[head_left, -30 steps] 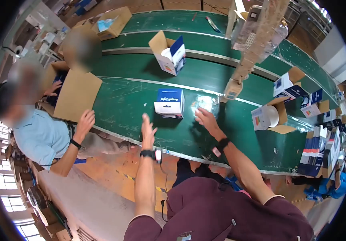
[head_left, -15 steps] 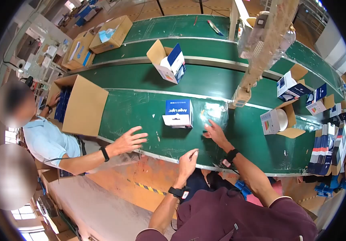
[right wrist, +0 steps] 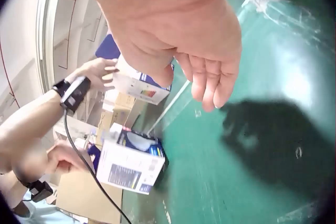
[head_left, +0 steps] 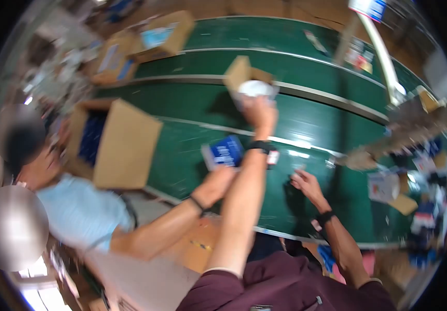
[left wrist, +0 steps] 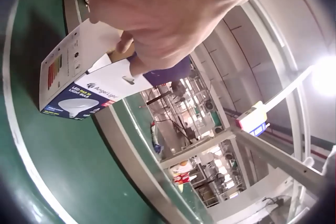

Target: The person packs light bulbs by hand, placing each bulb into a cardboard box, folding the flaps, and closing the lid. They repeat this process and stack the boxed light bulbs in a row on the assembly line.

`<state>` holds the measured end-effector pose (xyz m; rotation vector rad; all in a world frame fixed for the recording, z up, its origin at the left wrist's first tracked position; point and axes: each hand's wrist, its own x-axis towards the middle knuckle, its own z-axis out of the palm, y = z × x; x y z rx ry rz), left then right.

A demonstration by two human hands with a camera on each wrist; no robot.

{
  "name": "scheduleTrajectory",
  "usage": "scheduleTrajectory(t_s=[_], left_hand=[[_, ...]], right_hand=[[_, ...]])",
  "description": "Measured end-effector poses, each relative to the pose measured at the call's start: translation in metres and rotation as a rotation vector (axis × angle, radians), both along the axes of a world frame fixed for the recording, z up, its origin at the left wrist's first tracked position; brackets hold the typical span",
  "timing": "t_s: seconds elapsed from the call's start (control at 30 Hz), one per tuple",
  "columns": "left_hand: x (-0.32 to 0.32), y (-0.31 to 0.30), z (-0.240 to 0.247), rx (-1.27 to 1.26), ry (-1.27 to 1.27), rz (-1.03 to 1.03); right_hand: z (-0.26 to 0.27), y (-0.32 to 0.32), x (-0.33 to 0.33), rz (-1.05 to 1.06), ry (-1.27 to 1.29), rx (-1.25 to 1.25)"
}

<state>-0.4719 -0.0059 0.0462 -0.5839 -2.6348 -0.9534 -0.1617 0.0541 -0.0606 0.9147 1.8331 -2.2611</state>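
My left hand [head_left: 259, 111] reaches across to an open white-and-blue bulb box [head_left: 238, 75] with a round white bulb [head_left: 255, 88] inside. In the left wrist view, the fingers of this hand [left wrist: 163, 19] grip the upper edge of the box [left wrist: 68, 71], which has a bulb printed on its side. My right hand [head_left: 309, 187] hovers above the green surface, holding nothing; its fingers are loosely bent in the right wrist view. Nearer me stands a closed blue-and-white box [head_left: 226, 152], where another person's hand [head_left: 219, 184] is at its near side.
A large open carton [head_left: 129, 145] stands on the left beside a person in a light blue shirt [head_left: 80, 210]. Farther back are brown cartons [head_left: 169, 39]. On the right are a post [head_left: 374, 155], an open bulb box [head_left: 384, 186] and several other boxes.
My left hand has moved forward from the near edge and taken hold of the open box. The other person's hand has moved right to the closed box. My right hand stays over the surface.
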Motion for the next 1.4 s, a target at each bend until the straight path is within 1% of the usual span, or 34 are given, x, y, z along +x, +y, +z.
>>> scheduleTrajectory(t_s=[0.03,0.07,0.1,0.13,0.17,0.2,0.27,0.3,0.33,0.37,0.4,0.47,0.5,0.53,0.6,0.7,0.73,0.8,0.83,0.87,0.93,0.97,1.07,1.1,1.2,1.33,1.4], left_hand=[[0.004,-0.004,0.014,0.015,-0.006,-0.011],[0.003,-0.003,0.011,-0.04,0.03,0.015],[0.0,0.001,-0.005,-0.094,0.146,0.025],[-0.005,0.004,-0.009,-0.17,0.084,-0.019],[-0.008,0.0,-0.008,-0.186,0.106,-0.045],[-0.013,-0.007,-0.005,-0.132,0.075,-0.104],[-0.01,-0.023,0.013,-0.132,0.059,-0.257],[-0.005,-0.034,0.016,-0.101,0.028,-0.283],[0.006,-0.043,0.015,-0.075,-0.007,-0.315],[0.024,-0.051,0.02,-0.032,-0.053,-0.394],[0.049,-0.057,0.033,0.024,-0.128,-0.465],[0.099,-0.069,0.038,0.081,-0.246,-0.487],[0.119,-0.075,0.044,0.092,-0.212,-0.629],[0.139,-0.083,0.049,0.003,-0.22,-0.635],[0.169,-0.091,0.058,-0.096,-0.168,-0.726],[0.194,-0.1,0.077,-0.294,-0.155,-0.871],[0.196,-0.101,0.079,-0.248,-0.175,-0.948],[0.195,-0.104,0.097,-0.34,-0.381,-1.078],[0.184,-0.103,0.096,-0.371,-0.611,-1.111],[0.181,-0.096,0.119,-0.346,-1.08,-1.098],[0.175,-0.096,0.116,0.103,-1.576,-1.053],[0.176,-0.096,0.117,0.312,-1.732,-1.049],[0.182,-0.079,0.098,0.118,-1.509,-0.812],[0.186,-0.08,0.094,0.045,-1.427,-0.781],[0.179,-0.086,0.085,0.09,-1.472,-0.751],[0.168,-0.085,0.081,0.111,-1.573,-0.686],[0.161,-0.084,0.076,0.077,-1.604,-0.751]], right_hand=[[0.02,0.004,-0.004,-0.056,-0.024,0.056],[0.02,0.016,-0.007,-0.048,0.034,0.153],[0.034,0.025,-0.013,-0.049,0.057,0.18],[0.046,0.032,-0.022,-0.077,0.102,0.254],[0.058,0.038,-0.028,-0.072,0.108,0.337],[0.074,0.039,-0.034,-0.083,0.123,0.388],[0.111,0.045,-0.046,-0.095,0.165,0.483],[0.132,0.042,-0.051,-0.094,0.199,0.519],[0.149,0.04,-0.053,-0.098,0.227,0.551],[0.155,0.039,-0.051,-0.102,0.25,0.58],[0.151,0.039,-0.05,-0.089,0.354,0.666],[0.152,0.033,-0.037,-0.142,0.402,0.87],[0.151,0.03,-0.029,-0.16,0.391,0.887],[0.15,0.027,-0.019,-0.179,0.378,0.901],[0.146,0.026,0.004,-0.151,0.443,0.939],[0.132,0.028,0.034,-0.146,0.532,0.89],[0.126,0.028,0.041,-0.128,0.517,0.924],[0.114,0.028,0.051,-0.054,0.578,0.909],[0.115,0.028,0.055,0.008,0.632,0.869],[0.117,0.025,0.059,0.005,0.598,0.86],[0.123,0.019,0.063,0.009,0.538,0.846],[0.123,0.016,0.063,-0.038,0.515,0.855],[0.118,0.01,0.055,-0.097,0.469,0.929],[0.115,0.007,0.051,-0.146,0.476,0.943],[0.112,0.008,0.049,-0.142,0.465,0.986],[0.115,0.009,0.046,-0.027,0.36,1.0],[0.117,0.012,0.043,0.007,0.322,0.939]])
